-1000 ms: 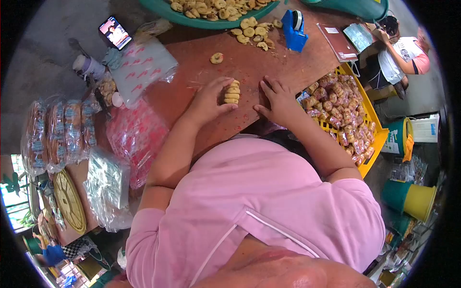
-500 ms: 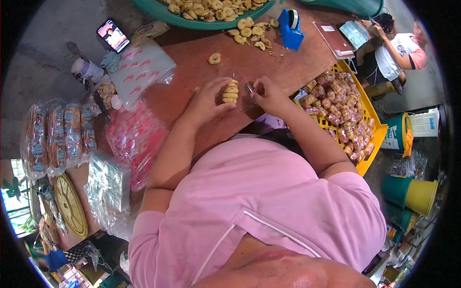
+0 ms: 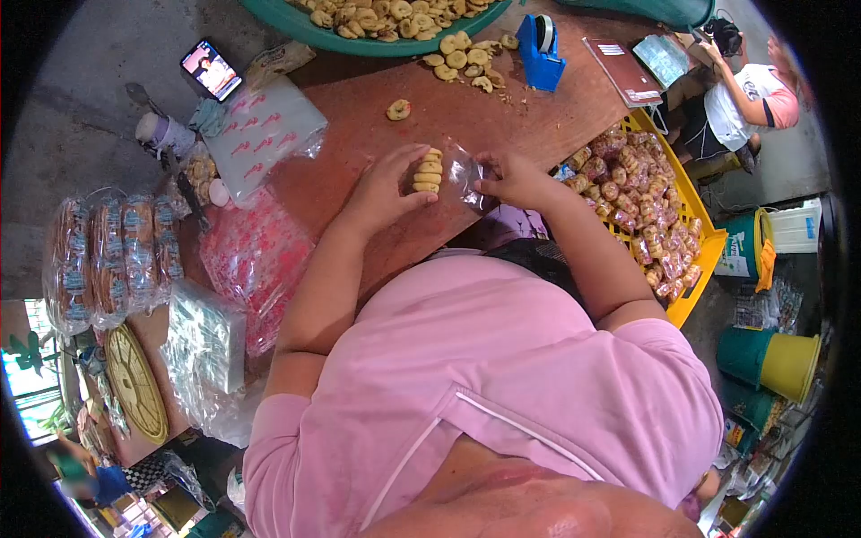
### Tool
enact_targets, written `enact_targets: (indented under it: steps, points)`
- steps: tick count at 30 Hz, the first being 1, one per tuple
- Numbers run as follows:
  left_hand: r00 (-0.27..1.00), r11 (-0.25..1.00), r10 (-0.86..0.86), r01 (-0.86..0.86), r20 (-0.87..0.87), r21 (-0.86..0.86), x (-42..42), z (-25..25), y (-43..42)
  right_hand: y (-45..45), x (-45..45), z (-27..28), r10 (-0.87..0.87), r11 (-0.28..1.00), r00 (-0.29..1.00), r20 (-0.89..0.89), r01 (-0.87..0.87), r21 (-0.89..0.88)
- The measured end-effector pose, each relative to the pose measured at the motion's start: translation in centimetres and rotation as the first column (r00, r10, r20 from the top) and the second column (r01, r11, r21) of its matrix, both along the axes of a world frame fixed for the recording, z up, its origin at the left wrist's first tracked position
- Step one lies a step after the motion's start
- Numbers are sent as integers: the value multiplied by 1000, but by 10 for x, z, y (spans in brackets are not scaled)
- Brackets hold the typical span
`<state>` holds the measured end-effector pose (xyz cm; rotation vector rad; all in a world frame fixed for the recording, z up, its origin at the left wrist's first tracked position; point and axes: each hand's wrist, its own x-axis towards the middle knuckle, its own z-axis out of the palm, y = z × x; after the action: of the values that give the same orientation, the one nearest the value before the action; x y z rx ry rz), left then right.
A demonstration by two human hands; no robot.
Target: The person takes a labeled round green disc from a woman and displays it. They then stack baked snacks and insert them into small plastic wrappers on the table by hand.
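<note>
My left hand (image 3: 390, 186) is wrapped round a short stack of ring-shaped cookies (image 3: 427, 172), its thumb and fingers at the two ends. Just to the right, my right hand (image 3: 516, 182) pinches a small clear plastic bag (image 3: 466, 177) by its side. The bag is spread beside the stack, with a small gap between them. A single ring cookie (image 3: 398, 109) lies on the brown table (image 3: 359, 134) beyond my hands. Farther off is a loose pile of cookies (image 3: 466, 59) with crumbs around it.
A green basin (image 3: 377, 45) of cookies stands at the far edge, near a blue tape dispenser (image 3: 543, 56). At right is a yellow crate (image 3: 708, 260) of wrapped packs. Plastic sheets (image 3: 269, 134) and a phone (image 3: 212, 70) lie at left. A person (image 3: 740, 103) sits at far right.
A clear plastic bag now shows spread in my right hand, where a small shiny bit showed between the fingers before. My left hand keeps its hold on the cookie stack.
</note>
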<state>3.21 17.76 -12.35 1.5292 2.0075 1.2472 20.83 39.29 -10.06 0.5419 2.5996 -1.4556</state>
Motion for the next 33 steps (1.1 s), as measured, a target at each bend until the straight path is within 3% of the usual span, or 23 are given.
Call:
enact_targets:
  steps: [2,4,7,13,15,21,25,29,33]
  points:
    - [1000,1000,6,-6,-6,-12,0,0,0,3,-1,-2,2,997,1000,10,-1,-82]
    - [1000,1000,5,-5,17,-6,-1,-3,0,2,-3,-8,-100,950,992,-75,73,-302]
    - [998,1000,-11,10,64,18,-3,-12,1,-4,-11,-11,-180,869,971,-157,82,-489]
    - [1000,1000,-16,16,-13,19,-7,-12,0,-36,-56,-23,-206,780,902,-380,-83,-621]
    - [994,999,-7,12,-107,48,-6,-3,-3,-41,-65,-31,-181,838,896,-406,-76,-541]
    - [994,999,-42,42,-100,0,-9,8,-7,-48,-63,-33,-182,914,864,-469,-28,-405]
    - [992,986,-73,56,-102,-156,-7,25,-7,-32,-54,-47,-180,952,851,-493,24,-307]
    - [984,988,-98,78,-149,-131,-13,11,-2,-21,-32,-38,-232,870,881,-411,-1,-492]
    - [977,990,-126,112,-175,-87,-20,-1,1,-10,-24,-44,-247,868,889,-386,26,-496]
